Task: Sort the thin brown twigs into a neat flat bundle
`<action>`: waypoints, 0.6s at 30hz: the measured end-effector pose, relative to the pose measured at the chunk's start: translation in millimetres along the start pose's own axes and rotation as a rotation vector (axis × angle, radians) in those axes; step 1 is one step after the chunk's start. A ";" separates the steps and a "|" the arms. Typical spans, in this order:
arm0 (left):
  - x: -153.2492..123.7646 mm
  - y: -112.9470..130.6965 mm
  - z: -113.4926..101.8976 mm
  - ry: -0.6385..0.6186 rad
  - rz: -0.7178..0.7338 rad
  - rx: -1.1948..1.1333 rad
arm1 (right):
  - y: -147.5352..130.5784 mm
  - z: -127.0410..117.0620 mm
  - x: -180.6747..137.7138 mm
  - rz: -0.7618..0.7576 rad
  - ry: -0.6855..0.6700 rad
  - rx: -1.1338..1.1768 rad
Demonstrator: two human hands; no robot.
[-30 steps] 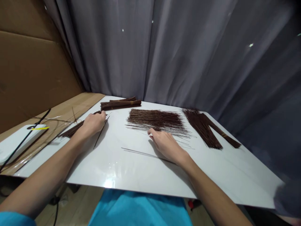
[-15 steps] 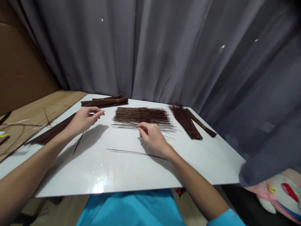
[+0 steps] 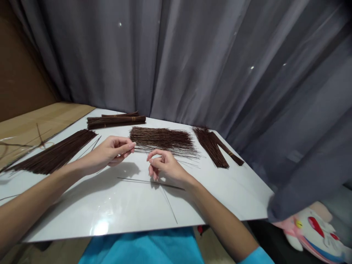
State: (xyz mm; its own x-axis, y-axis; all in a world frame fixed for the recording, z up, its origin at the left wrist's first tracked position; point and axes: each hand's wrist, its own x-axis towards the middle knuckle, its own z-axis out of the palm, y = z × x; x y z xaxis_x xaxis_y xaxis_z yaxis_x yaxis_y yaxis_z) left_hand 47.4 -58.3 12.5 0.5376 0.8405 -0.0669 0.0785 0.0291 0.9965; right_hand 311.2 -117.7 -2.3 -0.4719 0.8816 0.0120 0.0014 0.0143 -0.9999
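My right hand [image 3: 164, 168] hovers low over the white table [image 3: 233, 198], its thumb and forefinger pinched on a thin dark stick [image 3: 168, 201] that slants down toward the front edge. My left hand [image 3: 111, 152] floats just to its left, fingers loosely curled and tips together; I cannot make out anything in them. Behind both hands lies a loose spread of brown sticks [image 3: 162, 139]. A few thin sticks [image 3: 148, 182] lie flat on the table under my right hand.
A long brown pile of sticks [image 3: 52, 156] lies at the left. Tied bundles [image 3: 117, 120] sit at the back and another bundle [image 3: 216, 147] at the right. Grey curtain [image 3: 192, 62] hangs behind, cardboard [image 3: 35, 121] left, a plush toy [image 3: 313, 229] lower right.
My left hand left the long left pile and moved right toward the middle. My right hand lifted off the table, pinching one stick. The view swung right.
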 end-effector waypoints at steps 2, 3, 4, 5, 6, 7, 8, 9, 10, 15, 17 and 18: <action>-1.0 0.7 2.6 -0.017 -0.004 0.026 | 1.1 2.9 0.1 0.026 -0.028 0.021; -1.4 1.1 3.9 -0.023 -0.001 0.038 | 1.7 3.9 0.2 0.037 -0.038 0.027; -1.8 1.4 5.0 -0.031 0.002 0.048 | 2.3 4.6 0.3 0.046 -0.047 0.031; -2.1 1.7 6.2 -0.042 0.006 0.056 | 2.9 5.2 0.3 0.054 -0.051 0.034; -2.4 1.8 7.2 -0.052 0.012 0.062 | 3.6 5.7 0.4 0.059 -0.051 0.037; -2.7 1.7 8.1 -0.062 0.016 0.069 | 4.4 6.2 0.4 0.064 -0.048 0.040; -2.8 1.5 8.9 -0.069 0.018 0.074 | 5.2 6.6 0.5 0.067 -0.043 0.045; -2.9 1.1 9.4 -0.074 0.018 0.080 | 6.0 7.1 0.6 0.070 -0.039 0.050; -2.9 0.7 9.8 -0.077 0.016 0.085 | 6.7 7.5 0.7 0.072 -0.035 0.055; -2.4 -1.4 10.0 -0.079 -0.004 0.144 | 8.3 8.7 1.2 0.067 -0.010 0.055; -2.6 -1.1 10.2 -0.079 -0.003 0.168 | 7.7 8.9 1.1 0.067 0.006 0.043; -2.9 -0.7 10.4 -0.083 0.000 0.175 | 7.4 9.0 1.0 0.068 0.010 0.037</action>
State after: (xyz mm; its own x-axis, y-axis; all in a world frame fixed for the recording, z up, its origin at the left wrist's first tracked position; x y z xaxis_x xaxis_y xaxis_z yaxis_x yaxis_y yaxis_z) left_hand 54.5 -66.4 11.5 0.6043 0.7929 -0.0777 0.2190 -0.0716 0.9731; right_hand 302.8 -121.0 -9.7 -0.4634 0.8844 -0.0559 0.0000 -0.0631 -0.9980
